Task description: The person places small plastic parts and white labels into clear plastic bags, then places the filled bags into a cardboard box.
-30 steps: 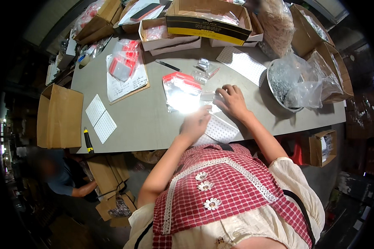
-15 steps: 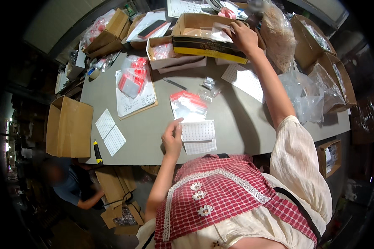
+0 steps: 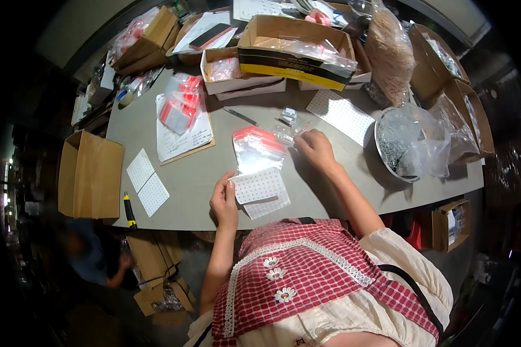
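My left hand (image 3: 224,202) pinches the left edge of a folded white sheet of small printed labels (image 3: 257,186) close to the table's front edge. Just beyond the sheet lies a fanned stack of clear zip bags with red tops (image 3: 259,149). My right hand (image 3: 316,149) rests low over the table to the right of that stack. Its fingers are bent together at a small clear packet (image 3: 285,135), and the fingertips are partly hidden. Behind the packet sit small silvery pieces (image 3: 289,116).
A black-and-yellow carton (image 3: 295,72) holding clear bags stands at the back. At right is a metal bowl of small parts (image 3: 392,151) under clear plastic. A clipboard (image 3: 185,144), label sheets (image 3: 147,183), a yellow-black cutter (image 3: 129,211) and a cardboard box (image 3: 91,174) lie left. Someone crouches lower left.
My right hand has come back from the carton down to the clear packet on the table. The clear bag it held there now lies in the carton. My left hand has tilted the label sheet.
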A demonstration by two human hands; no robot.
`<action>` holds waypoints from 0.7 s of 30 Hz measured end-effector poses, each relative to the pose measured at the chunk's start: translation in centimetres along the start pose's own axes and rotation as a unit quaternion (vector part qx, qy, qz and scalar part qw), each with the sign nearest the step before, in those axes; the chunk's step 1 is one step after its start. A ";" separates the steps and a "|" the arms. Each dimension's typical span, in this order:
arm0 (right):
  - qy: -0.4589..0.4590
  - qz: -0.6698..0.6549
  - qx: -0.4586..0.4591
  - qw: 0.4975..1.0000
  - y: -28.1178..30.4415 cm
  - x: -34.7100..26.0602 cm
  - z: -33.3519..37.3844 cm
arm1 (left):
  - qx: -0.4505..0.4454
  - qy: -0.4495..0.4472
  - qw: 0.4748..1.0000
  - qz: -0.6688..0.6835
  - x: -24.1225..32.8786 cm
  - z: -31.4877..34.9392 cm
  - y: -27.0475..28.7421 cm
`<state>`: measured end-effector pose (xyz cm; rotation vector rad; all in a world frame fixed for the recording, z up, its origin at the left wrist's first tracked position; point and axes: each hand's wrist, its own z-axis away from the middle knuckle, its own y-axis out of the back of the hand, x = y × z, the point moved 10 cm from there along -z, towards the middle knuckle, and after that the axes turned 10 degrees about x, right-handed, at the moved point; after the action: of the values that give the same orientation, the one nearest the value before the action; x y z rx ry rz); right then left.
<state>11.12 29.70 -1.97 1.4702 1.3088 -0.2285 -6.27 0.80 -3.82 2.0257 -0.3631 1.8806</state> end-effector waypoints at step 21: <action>-0.109 0.120 -0.191 0.968 -5.4 1.3 -1.4 | 0.011 -0.021 0.998 0.059 -0.1 1.1 1.7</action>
<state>6.62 30.39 -5.45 1.2194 0.9257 0.0228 -5.99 -1.24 -3.84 2.1023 -0.4842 1.9217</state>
